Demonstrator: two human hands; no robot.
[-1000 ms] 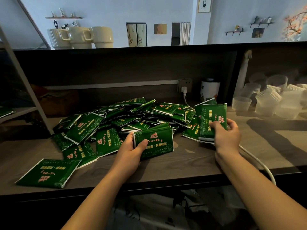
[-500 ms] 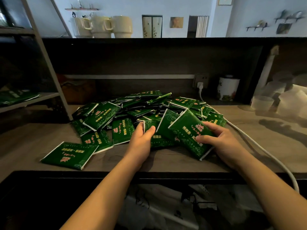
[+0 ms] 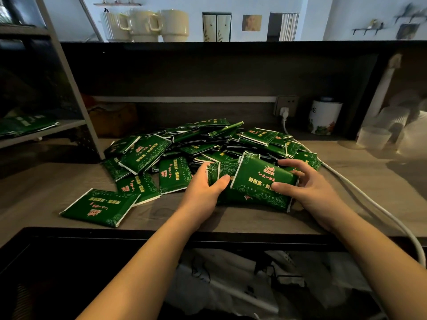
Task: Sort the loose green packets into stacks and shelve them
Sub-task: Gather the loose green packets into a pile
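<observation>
— So where is the stack of packets (image 3: pixel 258 181) right now?

— Near the front edge of the surface (image 3: pixel 231 220), just in front of the loose pile of green packets (image 3: pixel 208 144). It stands tilted, its printed face toward the camera and its bottom edge touching the wood.

— Which way does its long axis run?

— Roughly along the front edge, left to right, with the right end sitting a little lower. The lettering on the face reads upside down from here.

— And the hands?

— The left hand (image 3: pixel 205 188) grips the left end, thumb pressed on the front face and fingers hidden behind. The right hand (image 3: pixel 307 185) clasps the right end, thumb on the face and fingers curled over the top edge.

— Anything else nearby?

— One single packet (image 3: pixel 99 207) lies flat toward the front left, apart from the pile, long axis slanting toward the back right. More green packets lie on the metal shelf (image 3: pixel 46 130) at the left edge. A white cable (image 3: pixel 360 195) runs along the surface past the right hand.
</observation>
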